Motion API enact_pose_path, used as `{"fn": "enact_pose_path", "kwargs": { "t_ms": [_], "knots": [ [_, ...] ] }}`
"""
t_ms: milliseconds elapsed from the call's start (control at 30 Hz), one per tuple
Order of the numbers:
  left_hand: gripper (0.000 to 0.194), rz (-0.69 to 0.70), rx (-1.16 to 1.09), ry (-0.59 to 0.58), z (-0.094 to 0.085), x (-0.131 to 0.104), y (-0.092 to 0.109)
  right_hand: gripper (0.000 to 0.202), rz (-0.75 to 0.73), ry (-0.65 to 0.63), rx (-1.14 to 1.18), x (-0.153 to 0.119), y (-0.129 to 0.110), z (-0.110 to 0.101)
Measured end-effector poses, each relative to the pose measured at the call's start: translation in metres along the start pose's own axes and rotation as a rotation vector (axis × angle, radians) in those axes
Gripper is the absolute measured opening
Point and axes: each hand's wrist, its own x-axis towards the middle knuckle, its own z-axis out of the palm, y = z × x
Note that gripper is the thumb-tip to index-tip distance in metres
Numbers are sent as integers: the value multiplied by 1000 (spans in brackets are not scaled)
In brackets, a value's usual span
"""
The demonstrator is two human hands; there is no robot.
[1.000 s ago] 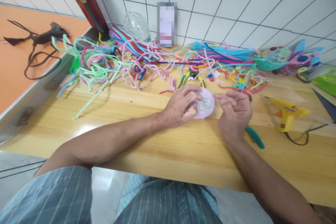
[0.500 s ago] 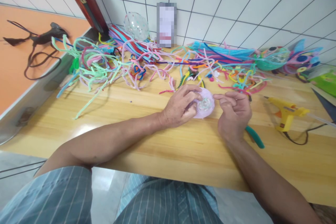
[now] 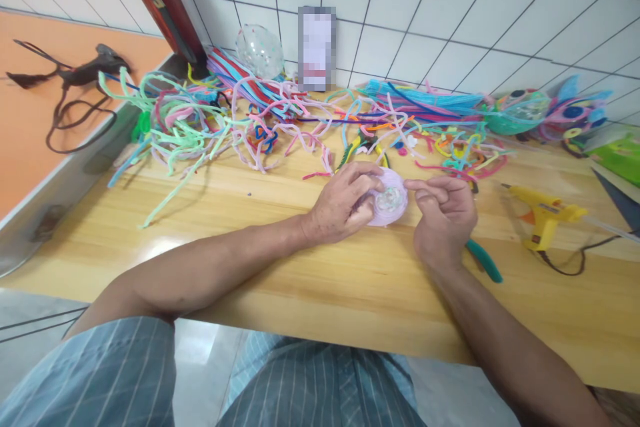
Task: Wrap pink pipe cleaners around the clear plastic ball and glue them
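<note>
My left hand (image 3: 345, 203) is closed round the left side of a round lilac piece (image 3: 391, 215), which looks like pipe cleaner coiled about a clear, shiny centre. Its thumb and fingers press on the top of the piece and cover part of it. At the right rim, my right hand (image 3: 445, 213) has curled fingers and a pinched thumb and forefinger. The forefinger tip reaches the lilac edge. Whatever lies in that pinch is too small to make out. A teal-handled tool (image 3: 484, 260) lies partly hidden behind my right wrist.
Loose pipe cleaners (image 3: 200, 127) spread along the wall. Pliers (image 3: 361, 145) with yellow-green handles lie among them. A yellow glue gun (image 3: 545, 217) rests at right with its cord. At the back stand a phone (image 3: 318, 47), a clear ball (image 3: 260, 51) and a red flask (image 3: 163, 3).
My right hand has shifted very slightly left, still at the lilac rim. My left hand keeps its hold, and the piece looks almost unmoved.
</note>
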Motion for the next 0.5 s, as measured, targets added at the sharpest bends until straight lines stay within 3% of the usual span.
{"fn": "enact_pose_path", "kwargs": {
  "t_ms": [500],
  "knots": [
    [27,-10,-14,-9,0,-1,0,21,2,2,-17,-1,1,-1]
  ]
}}
